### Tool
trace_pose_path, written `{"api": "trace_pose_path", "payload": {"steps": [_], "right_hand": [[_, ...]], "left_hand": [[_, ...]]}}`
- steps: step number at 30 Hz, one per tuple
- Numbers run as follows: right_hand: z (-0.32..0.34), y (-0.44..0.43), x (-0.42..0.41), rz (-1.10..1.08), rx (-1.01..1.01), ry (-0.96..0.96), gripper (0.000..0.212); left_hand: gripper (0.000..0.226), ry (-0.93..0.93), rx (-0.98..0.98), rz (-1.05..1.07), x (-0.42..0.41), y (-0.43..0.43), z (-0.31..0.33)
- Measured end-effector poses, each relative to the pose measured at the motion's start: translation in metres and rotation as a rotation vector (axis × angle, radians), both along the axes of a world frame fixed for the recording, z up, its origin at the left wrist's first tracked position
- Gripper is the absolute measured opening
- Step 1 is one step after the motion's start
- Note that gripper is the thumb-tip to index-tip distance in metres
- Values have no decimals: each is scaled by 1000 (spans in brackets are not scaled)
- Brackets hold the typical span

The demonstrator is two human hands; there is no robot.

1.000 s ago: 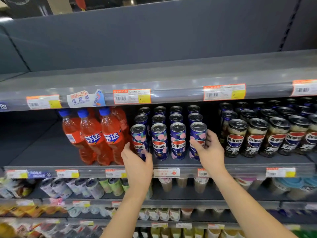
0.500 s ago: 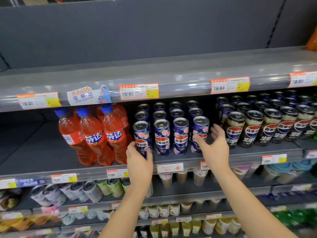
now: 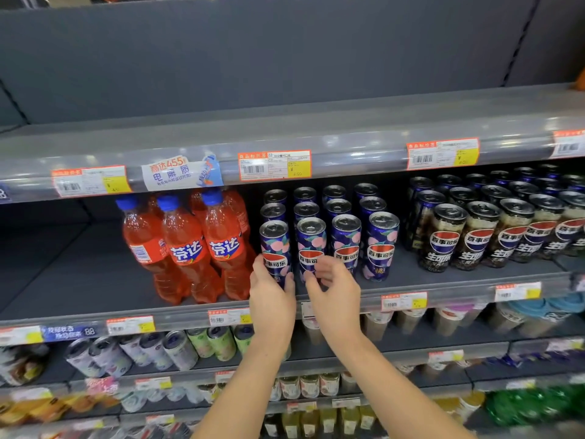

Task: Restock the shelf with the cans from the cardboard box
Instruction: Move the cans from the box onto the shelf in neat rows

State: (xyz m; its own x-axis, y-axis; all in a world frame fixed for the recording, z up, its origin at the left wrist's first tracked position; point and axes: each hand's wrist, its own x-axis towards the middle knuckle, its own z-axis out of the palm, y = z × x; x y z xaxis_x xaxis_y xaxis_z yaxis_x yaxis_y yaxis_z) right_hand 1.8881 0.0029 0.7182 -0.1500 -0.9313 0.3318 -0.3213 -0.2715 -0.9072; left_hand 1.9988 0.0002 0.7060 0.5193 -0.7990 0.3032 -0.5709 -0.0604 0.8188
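Observation:
Blue peach-print cans stand in four rows on the middle shelf (image 3: pixel 443 278). My left hand (image 3: pixel 272 299) grips the lower part of the leftmost front can (image 3: pixel 274 245). My right hand (image 3: pixel 335 296) is beside it, thumb and curved fingers round the base of the second front can (image 3: pixel 311 239). The third front can (image 3: pixel 346 239) and fourth front can (image 3: pixel 381 245) stand free to the right. The cardboard box is out of view.
Orange soda bottles (image 3: pixel 186 245) stand just left of the blue cans, black cola cans (image 3: pixel 474 236) to the right. The top shelf (image 3: pixel 316 122) above carries price tags on its front rail. Lower shelves hold cups, cans and bottles.
My right hand has left the rightmost front can and moved left to the second front can. My left hand stays on the leftmost can. The view has shifted closer.

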Motion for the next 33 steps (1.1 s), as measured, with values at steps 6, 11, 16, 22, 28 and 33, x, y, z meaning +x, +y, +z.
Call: {"api": "trace_pose_path", "payload": {"steps": [6,11,16,22,28,33], "right_hand": [[-7,-7,10,-87,145,13,47],[-9,-11,13,-123,144,82,50],[-14,-18,21,-196,53,214,30],[-10,-19,28,-265,94,243,42],[-14,-21,30,-282,96,263,47],[-17,-22,26,-245,82,308,48]], "left_hand": [[58,-11,-1,-16,4,3,-1],[56,-22,13,-5,3,1,-1],[67,-56,39,11,4,-2,-4],[65,-75,21,-5,1,-4,-6],[68,-73,28,-25,4,-4,-9],[67,-64,28,-26,6,-4,-7]]}}
